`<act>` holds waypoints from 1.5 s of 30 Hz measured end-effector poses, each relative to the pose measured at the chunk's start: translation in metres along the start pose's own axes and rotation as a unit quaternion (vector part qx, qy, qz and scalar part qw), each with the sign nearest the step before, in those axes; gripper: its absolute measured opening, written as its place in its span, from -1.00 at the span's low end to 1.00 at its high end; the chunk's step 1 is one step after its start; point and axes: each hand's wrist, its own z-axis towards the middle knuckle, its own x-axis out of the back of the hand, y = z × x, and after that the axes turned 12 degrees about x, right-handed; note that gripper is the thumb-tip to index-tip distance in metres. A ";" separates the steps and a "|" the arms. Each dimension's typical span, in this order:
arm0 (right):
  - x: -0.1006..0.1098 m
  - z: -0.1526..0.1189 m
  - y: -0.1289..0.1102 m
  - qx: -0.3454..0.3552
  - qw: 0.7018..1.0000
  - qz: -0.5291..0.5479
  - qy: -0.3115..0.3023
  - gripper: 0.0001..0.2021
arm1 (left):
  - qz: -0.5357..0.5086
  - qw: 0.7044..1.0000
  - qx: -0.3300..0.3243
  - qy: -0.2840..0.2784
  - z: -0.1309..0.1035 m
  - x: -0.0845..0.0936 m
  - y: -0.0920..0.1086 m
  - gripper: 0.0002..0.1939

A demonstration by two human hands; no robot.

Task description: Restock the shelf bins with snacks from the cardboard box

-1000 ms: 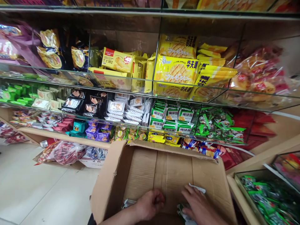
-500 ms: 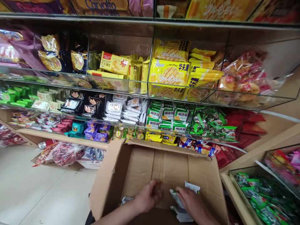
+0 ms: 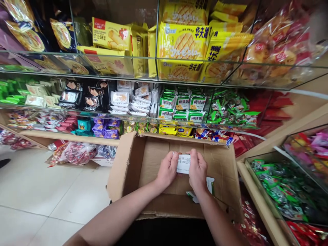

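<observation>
Between my two hands, above the open cardboard box (image 3: 217,153), is a small white packet (image 3: 183,164) with fine print facing me. My left hand (image 3: 167,168) pinches its left end, and my right hand (image 3: 197,168) grips its right end. More white and green packets (image 3: 210,184) lie in the box, partly hidden behind my right wrist and forearm.
Behind the box, shelves hold green-and-white packets (image 3: 182,102), white packets (image 3: 120,99) and yellow waffle bags (image 3: 183,42) behind glass edges (image 3: 123,54). A bin of green packets (image 3: 279,188) stands at the right. Bagged red sweets (image 3: 80,152) sit low at the left.
My hands have risen from inside the box and come together on a white packet. The view has tilted down, so the shelves appear higher.
</observation>
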 end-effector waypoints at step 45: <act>0.017 0.017 -0.037 0.111 0.896 -0.142 -0.405 -0.52 | -0.087 0.992 -0.027 -0.084 -0.009 0.042 0.012 -0.55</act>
